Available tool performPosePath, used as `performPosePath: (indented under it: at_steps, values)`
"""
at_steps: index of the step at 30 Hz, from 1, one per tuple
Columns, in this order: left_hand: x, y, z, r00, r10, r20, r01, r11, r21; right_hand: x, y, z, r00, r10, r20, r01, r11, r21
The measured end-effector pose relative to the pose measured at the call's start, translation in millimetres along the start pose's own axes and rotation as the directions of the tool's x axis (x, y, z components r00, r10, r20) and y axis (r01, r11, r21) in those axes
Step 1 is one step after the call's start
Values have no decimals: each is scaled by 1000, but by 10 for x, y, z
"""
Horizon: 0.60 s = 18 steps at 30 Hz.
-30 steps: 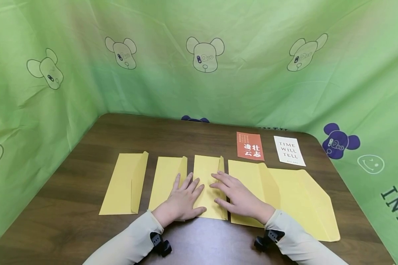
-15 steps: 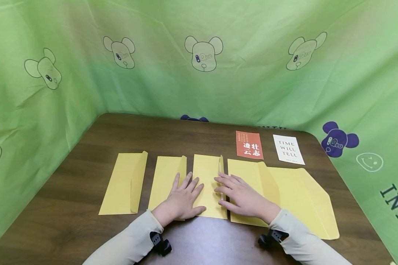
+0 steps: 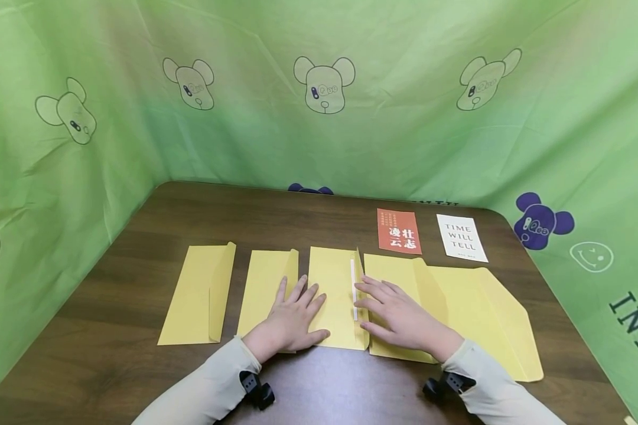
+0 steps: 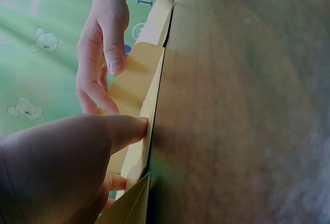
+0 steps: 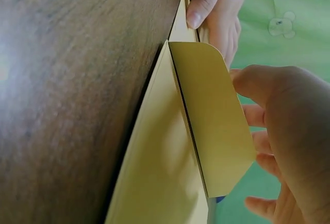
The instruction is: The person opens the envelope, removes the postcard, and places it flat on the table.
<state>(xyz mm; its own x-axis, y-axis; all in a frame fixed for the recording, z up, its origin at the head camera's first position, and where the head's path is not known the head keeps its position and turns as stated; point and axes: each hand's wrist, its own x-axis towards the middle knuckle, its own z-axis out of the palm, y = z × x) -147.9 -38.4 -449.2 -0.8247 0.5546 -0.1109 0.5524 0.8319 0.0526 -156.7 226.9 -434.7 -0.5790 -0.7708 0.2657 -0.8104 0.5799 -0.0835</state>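
A yellow envelope (image 3: 334, 265) lies in the middle of the row, its long flap (image 5: 211, 110) standing up along the right side. Beside that flap a white strip (image 3: 353, 274) shows. My left hand (image 3: 292, 323) rests with spread fingers across this envelope and the yellow envelope to its left (image 3: 263, 271); in the left wrist view its thumb presses the middle envelope's near edge. The fingers of my right hand (image 3: 401, 319), loosely bent, touch the raised flap's free edge, pinching nothing that I can see. Part of the flap is hidden behind them in the head view.
Another yellow envelope (image 3: 194, 295) lies at the far left. Two more, a yellow envelope with its flap raised (image 3: 390, 271) and a yellow envelope opened flat (image 3: 473, 319), overlap at the right. Behind them lie a red card (image 3: 399, 230) and a white card (image 3: 461, 237).
My right hand has moved right, and the middle envelope's flap has swung up and outward, exposing the white strip. My left hand stays in place.
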Motion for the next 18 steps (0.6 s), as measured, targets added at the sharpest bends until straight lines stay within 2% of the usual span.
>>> performPosePath:
  at_steps: [10,18]
  values:
    - [8,-10,0,1000,3,14,-3,1000,8,-81,3,-36,999,34,-4,-34,999,-27]
    - [8,-9,-6,1000,6,16,-6,1000,7,-163,18,-33,994,99,44,-98,995,-37]
